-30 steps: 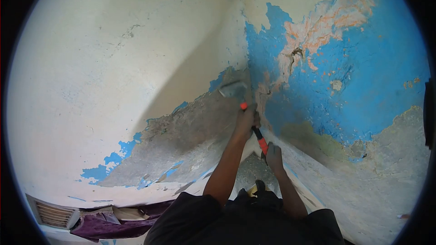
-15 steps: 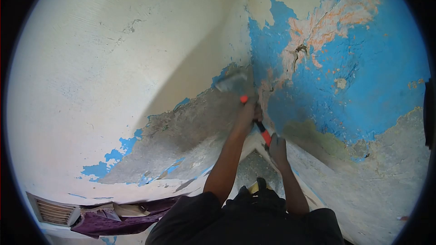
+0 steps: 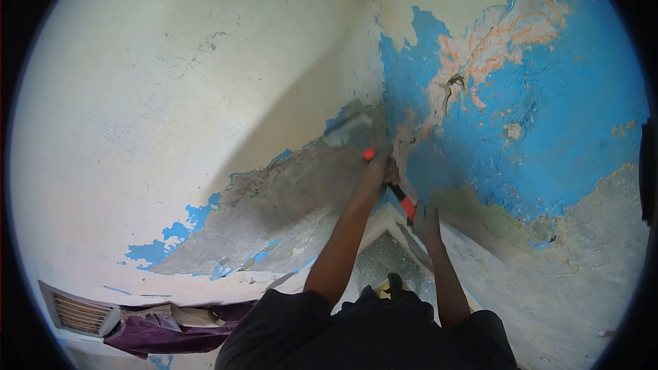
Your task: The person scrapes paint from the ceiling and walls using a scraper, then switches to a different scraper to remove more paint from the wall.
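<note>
A scraper (image 3: 348, 131) with a wide metal blade and a red and black handle is held up against the left wall near the corner. Its blurred blade lies at the border between bare grey plaster (image 3: 301, 178) and leftover blue and cream paint. My left hand (image 3: 381, 171) is wrapped round the upper handle, just below the red collar by the blade. Lower down, my right hand (image 3: 426, 223) grips the handle's red end. Both arms reach forward, the left one higher.
The right wall (image 3: 569, 109) carries blue paint, a pinkish patch and a crack (image 3: 452, 85). At lower left are a vent grille (image 3: 79, 310) and a purple cloth (image 3: 171, 334). Below my hands, the floor corner (image 3: 391, 260) shows between the walls.
The view has shifted slightly, so the walls sit a little lower and to the right. Both hands keep their hold on the scraper, whose blade remains near the same paint edge.
</note>
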### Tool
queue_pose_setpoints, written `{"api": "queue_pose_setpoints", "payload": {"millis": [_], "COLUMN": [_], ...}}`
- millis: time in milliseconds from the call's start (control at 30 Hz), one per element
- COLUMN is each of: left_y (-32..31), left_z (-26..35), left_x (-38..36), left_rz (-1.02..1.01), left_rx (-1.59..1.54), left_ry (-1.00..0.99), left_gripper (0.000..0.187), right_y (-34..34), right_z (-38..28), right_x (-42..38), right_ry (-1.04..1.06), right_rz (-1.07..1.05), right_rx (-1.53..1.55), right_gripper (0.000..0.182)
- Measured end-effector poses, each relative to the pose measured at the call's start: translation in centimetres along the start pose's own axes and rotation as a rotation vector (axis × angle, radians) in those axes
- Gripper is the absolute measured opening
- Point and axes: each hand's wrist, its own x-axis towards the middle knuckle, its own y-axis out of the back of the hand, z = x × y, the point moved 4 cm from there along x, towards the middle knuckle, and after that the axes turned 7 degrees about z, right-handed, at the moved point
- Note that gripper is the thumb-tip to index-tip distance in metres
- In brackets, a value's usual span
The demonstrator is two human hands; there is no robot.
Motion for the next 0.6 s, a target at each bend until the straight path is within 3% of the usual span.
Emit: {"api": "queue_pose_setpoints", "payload": {"millis": [67, 167, 267, 367, 467, 500, 600], "left_y": [2.0, 2.0, 0.1, 0.7, 2.8, 2.2, 0.9], "left_z": [-2.2, -1.5, 1.3, 0.0, -1.7, -0.4, 2.6], "left_x": [-1.1, -1.9, -2.4, -1.8, -1.8, -2.4, -3.5], "left_rz": [0.05, 0.072, 0.026, 0.026, 0.085, 0.088, 0.014], "left_rx": [-0.003, -0.002, -0.004, -0.025, -0.015, 0.004, 0.032], "left_ry": [0.047, 0.011, -0.059, -0.031, -0.023, -0.05, -0.074], "left_gripper": [0.034, 0.035, 0.036, 0.036, 0.037, 0.037, 0.037], "right_y": [-1.8, -2.0, 0.1, -0.2, -2.5, -3.0, -3.2], "right_z": [5.5, 5.7, -1.3, 0.8, 4.8, 4.3, 0.8], "right_x": [-2.8, -2.7, -1.0, -1.7, -3.4, -3.0, -1.4], "right_ry": [0.055, -0.004, 0.335, -0.085, -0.107, -0.116, -0.131], "right_rz": [0.016, 0.0, 0.042, -0.031, -0.011, -0.06, -0.023], "right_rx": [-0.13, -0.193, -0.352, -0.019, 0.075, -0.016, 0.131], "right_gripper": [0.045, 0.041, 0.04, 0.04, 0.048, 0.049, 0.05]}}
